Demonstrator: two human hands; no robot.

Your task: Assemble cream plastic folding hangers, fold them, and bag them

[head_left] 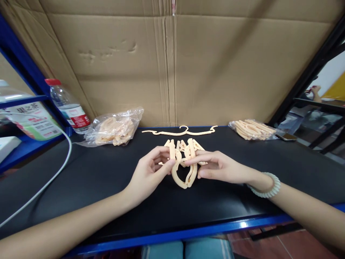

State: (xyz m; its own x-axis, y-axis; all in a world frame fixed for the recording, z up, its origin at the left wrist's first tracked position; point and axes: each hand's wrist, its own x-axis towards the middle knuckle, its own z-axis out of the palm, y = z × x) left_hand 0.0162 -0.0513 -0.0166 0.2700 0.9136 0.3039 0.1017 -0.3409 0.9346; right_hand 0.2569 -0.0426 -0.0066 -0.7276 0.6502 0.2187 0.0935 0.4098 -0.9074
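Observation:
Between my hands is a cream folding clothes hanger (183,185), its arms folded up and its curved part toward me. My left hand (151,169) grips its left side between thumb and fingers. On the other side, the fingers and thumb of my right hand (219,166) close on the right arm. More cream hanger pieces (201,145) show just behind it, partly covered by the held one and my fingers. Farther back, an unfolded cream hanger (172,133) lies flat on the black table with its hook pointing away.
Clear plastic bags of cream hangers lie at the back left (114,129) and back right (252,129), a dark phone-like object (287,136) beside the latter. A red-capped bottle (71,108) and a white cable (60,169) are at left. Cardboard (121,72) walls the back of the black table (113,225).

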